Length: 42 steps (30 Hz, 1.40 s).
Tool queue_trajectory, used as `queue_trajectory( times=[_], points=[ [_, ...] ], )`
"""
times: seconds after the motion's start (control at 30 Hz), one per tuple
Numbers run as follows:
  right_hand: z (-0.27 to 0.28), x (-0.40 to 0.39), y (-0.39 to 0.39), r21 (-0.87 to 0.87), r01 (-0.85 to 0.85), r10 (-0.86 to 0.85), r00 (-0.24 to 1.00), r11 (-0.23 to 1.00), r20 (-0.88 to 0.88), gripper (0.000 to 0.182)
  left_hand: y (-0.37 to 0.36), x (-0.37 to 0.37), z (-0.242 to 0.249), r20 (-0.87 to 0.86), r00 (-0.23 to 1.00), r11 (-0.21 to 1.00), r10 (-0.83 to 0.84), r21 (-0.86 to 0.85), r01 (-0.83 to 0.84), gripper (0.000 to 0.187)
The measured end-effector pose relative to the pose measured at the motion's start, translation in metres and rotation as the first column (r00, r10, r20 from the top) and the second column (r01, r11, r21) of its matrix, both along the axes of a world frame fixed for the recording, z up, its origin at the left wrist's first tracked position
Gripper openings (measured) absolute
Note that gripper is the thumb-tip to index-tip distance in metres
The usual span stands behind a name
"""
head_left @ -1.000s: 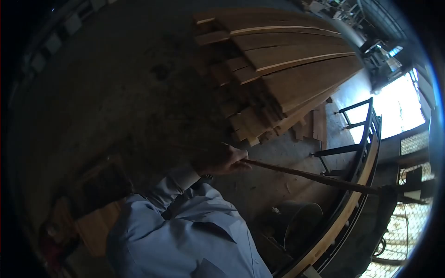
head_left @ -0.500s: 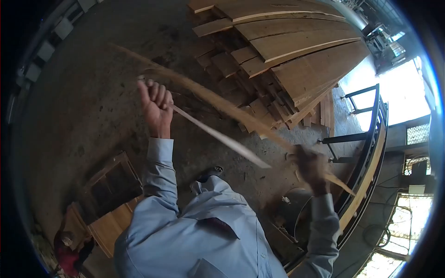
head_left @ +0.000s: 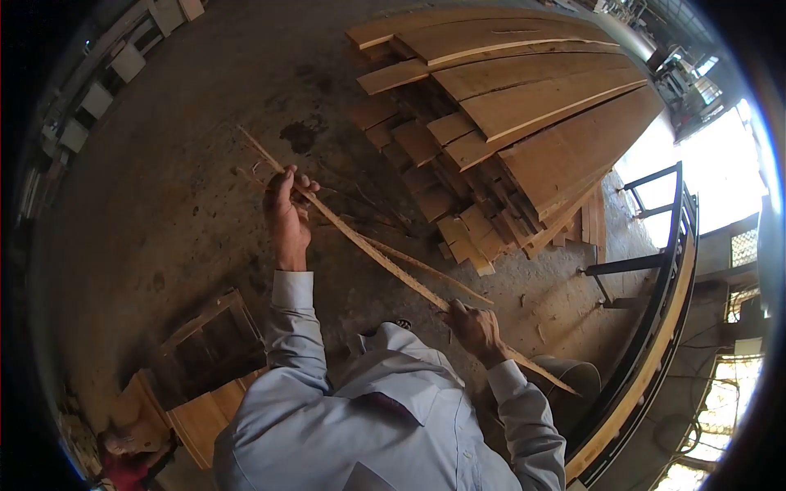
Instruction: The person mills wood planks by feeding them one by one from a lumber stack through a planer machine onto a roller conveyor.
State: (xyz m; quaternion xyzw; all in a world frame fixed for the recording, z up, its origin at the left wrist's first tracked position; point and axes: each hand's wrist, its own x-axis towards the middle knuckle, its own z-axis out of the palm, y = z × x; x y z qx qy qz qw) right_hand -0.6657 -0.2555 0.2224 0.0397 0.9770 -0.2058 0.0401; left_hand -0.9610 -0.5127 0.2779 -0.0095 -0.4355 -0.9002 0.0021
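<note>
A long, thin, rough-edged wood strip (head_left: 377, 252) runs slantwise across the view in front of my body. Its upper part is in my left hand (head_left: 288, 222), closed with the thumb along the strip. Lower down and to the right, my right hand (head_left: 477, 331) is wrapped round the same strip, and the tapering end sticks out past it. A second, shorter wood strip (head_left: 426, 267) extends from near my left hand, below the long one. Whether my left palm also grips that second strip is hidden.
Stacked planks (head_left: 524, 98) lie ahead on the floor. To the right stands a long black metal frame (head_left: 684, 270) with a board along it, near a round bin (head_left: 573, 375). Wooden panels (head_left: 205, 425) are at lower left, beside another person (head_left: 123, 462). Offcuts litter the concrete.
My right hand has moved left and inward along with the long strip. That strip now lies in my left hand too. The shorter strip has dropped lower beneath it.
</note>
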Motion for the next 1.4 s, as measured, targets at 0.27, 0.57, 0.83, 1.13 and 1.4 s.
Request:
queue_trajectory(
  times=[0.27,0.57,0.83,1.13,1.4],
  points=[
    [-0.018,0.018,-0.008,-0.011,-0.029,0.029,0.999,1.000,0.025,0.024,-0.001,0.010,0.011,0.179,0.984,0.999,-0.006,0.049,-0.003,0.025],
    [-0.031,0.051,0.010,-0.189,-0.001,-0.017,0.996,0.982,-0.093,0.022,-0.005,0.035,0.011,0.148,0.989,0.997,-0.016,-0.069,0.027,0.044],
    [-0.044,0.117,0.034,-0.463,0.232,-0.218,0.972,0.855,0.085,0.033,-0.019,0.057,0.046,-0.023,1.000,0.999,0.018,0.041,-0.017,0.043],
    [-0.075,0.190,0.052,-0.740,0.384,-0.272,0.922,0.552,0.276,0.042,-0.031,0.059,0.078,-0.231,0.964,0.976,-0.129,0.143,0.165,0.041],
    [-0.051,0.165,0.043,-0.774,0.418,-0.486,0.858,0.475,0.165,0.044,0.070,0.119,0.062,0.025,0.994,0.994,-0.102,-0.040,0.103,0.030]
  ],
)
